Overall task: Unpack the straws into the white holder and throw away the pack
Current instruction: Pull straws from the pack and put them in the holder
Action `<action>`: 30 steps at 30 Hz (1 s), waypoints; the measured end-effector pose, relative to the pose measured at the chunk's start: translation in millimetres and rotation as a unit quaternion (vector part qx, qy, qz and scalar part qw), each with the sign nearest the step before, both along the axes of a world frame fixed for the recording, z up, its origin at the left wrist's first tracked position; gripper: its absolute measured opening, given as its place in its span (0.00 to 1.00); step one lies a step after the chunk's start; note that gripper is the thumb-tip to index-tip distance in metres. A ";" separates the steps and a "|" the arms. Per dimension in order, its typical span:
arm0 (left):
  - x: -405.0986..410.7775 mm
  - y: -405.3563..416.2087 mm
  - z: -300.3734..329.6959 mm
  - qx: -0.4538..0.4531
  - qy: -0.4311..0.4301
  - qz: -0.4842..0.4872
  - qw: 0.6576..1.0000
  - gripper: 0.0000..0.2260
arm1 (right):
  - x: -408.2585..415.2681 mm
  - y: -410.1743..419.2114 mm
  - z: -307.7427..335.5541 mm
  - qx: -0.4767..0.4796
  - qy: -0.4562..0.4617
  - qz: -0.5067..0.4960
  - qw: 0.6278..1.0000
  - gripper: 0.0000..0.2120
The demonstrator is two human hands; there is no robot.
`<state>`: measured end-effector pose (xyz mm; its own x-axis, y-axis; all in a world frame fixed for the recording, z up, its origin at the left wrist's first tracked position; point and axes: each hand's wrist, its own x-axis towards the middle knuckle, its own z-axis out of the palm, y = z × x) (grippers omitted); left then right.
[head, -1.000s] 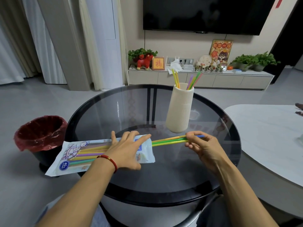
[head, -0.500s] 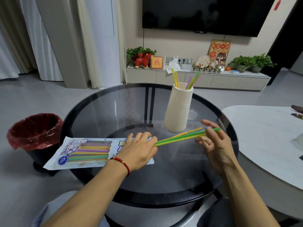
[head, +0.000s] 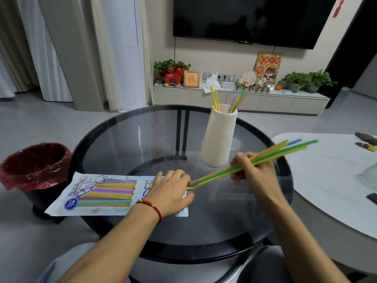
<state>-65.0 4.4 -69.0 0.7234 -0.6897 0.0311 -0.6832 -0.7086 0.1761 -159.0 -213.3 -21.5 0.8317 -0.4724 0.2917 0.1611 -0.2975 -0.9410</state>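
Observation:
A white straw pack (head: 102, 193) with coloured straws inside lies flat on the round glass table (head: 130, 139), its left end over the table's edge. My left hand (head: 172, 193) presses down on the pack's right, opened end. My right hand (head: 254, 170) grips a bunch of yellow, green and blue straws (head: 285, 150), tilted up to the right; their lower ends sit just at the pack's mouth. The ribbed white holder (head: 219, 139) stands upright behind my right hand, with several straws (head: 234, 103) sticking out of it.
A black bin with a red liner (head: 33, 166) stands on the floor left of the table, beside the pack's overhanging end. A white marble table (head: 326, 180) lies close on the right. A TV cabinet with plants and ornaments runs along the far wall.
My right hand has drawn the bunch of straws out of the pack to the right and lifted their far ends upward. My left hand has stayed pressed on the pack.

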 end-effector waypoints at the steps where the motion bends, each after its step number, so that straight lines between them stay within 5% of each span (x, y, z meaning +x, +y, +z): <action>1: 0.2 -0.7 -1.3 -0.001 0.001 -0.001 1.000 0.13 | -0.8 -7.4 13.5 -0.063 0.006 -0.005 0.998 0.14; 6: -0.5 -5.3 -4.3 -0.018 -0.002 -0.011 1.000 0.15 | 21.6 -20.8 61.7 -0.287 0.078 0.006 0.955 0.13; 12: -3.0 -10.3 -3.4 -0.020 0.004 -0.008 1.000 0.18 | 39.6 -6.5 27.0 -0.347 0.161 0.055 0.922 0.09; 20: -1.2 -18.1 -3.2 -0.152 0.051 -0.002 0.987 0.18 | 29.4 -7.9 17.4 -0.280 0.117 0.011 0.953 0.12; 23: 0.7 -20.7 2.0 -0.278 0.035 -0.006 0.960 0.14 | 29.2 -13.1 42.0 -0.113 -0.011 -0.069 0.991 0.11; 26: 2.4 -18.1 8.2 -0.334 0.019 0.014 0.942 0.12 | 37.0 -23.1 76.4 0.071 -0.137 -0.102 0.983 0.11; 30: 1.8 -13.4 8.1 -0.332 0.000 0.020 0.943 0.12 | 59.4 -33.2 108.2 0.103 -0.159 -0.120 0.975 0.11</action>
<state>-63.2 -9.0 -60.9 0.7487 -0.4897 0.4467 -0.6580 -0.4672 0.5906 -99.5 -246.5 86.7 0.5734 -0.7177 0.3951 0.4038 -0.1721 -0.8985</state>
